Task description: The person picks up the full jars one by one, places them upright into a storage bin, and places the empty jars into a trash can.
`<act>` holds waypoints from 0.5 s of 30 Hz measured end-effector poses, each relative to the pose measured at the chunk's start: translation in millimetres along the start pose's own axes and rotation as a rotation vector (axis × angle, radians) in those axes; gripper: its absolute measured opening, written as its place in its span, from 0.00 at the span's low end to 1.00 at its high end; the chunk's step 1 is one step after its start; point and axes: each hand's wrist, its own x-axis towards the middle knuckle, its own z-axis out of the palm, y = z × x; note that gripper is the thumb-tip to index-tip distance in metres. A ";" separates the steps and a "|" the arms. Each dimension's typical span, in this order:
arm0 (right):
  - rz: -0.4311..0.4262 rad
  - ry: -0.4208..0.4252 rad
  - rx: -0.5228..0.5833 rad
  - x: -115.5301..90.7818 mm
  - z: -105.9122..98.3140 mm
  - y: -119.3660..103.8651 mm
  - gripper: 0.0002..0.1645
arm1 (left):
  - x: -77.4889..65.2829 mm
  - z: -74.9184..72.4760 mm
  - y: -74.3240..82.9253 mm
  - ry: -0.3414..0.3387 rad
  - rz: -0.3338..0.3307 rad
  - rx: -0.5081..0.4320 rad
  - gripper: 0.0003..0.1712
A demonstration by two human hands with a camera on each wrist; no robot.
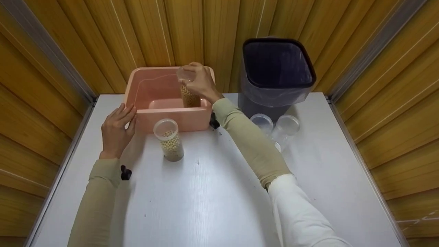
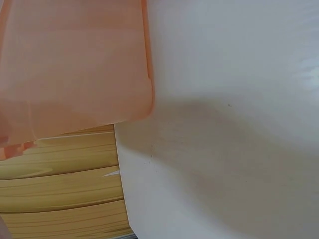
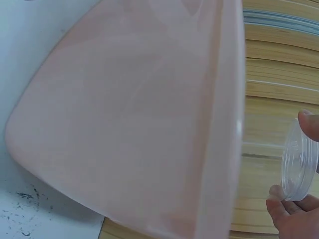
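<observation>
My right hand [image 1: 200,82] grips a clear plastic jar [image 1: 189,96] of tan beans by its top, between thumb and fingers. The jar is upright over the inside of a pink basin [image 1: 171,120], near its right end; whether it touches the bottom cannot be seen. In the right wrist view, the jar's clear screw top [image 3: 299,162] shows between the thumb and fingertips. My left hand [image 1: 118,128] holds the basin's front left corner, fingers at the rim and thumb by the front wall. A second clear jar [image 1: 170,142] of pale round beans stands before the basin.
A dark bin [image 1: 264,103] lined with a plastic bag stands at the back right. In front of it are clear empty containers [image 1: 287,127], partly hidden by my right sleeve. Wood-patterned walls [image 1: 219,41] enclose the white table [image 1: 205,206] on the back and sides.
</observation>
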 end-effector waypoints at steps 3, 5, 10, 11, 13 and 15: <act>-0.005 -0.010 -0.023 -0.8 2.5 3.5 0.29 | 0.8 -0.4 0.0 -0.005 -0.004 0.007 0.22; -0.002 -0.015 -0.034 -1.6 3.3 4.6 0.29 | 2.2 -0.3 -0.1 -0.001 -0.009 0.002 0.22; -0.012 -0.011 -0.046 -2.0 5.0 7.2 0.28 | 3.6 0.5 -0.4 0.008 -0.006 -0.004 0.22; -0.013 -0.014 -0.047 -2.5 5.5 7.8 0.28 | 3.1 0.6 -0.2 0.007 -0.007 -0.005 0.22; -0.014 -0.017 -0.051 -3.6 6.6 9.1 0.27 | 1.6 0.5 0.1 -0.001 -0.009 0.001 0.22; -0.009 -0.024 -0.045 -5.7 8.0 10.5 0.27 | -0.3 0.5 -0.3 -0.004 -0.016 0.004 0.22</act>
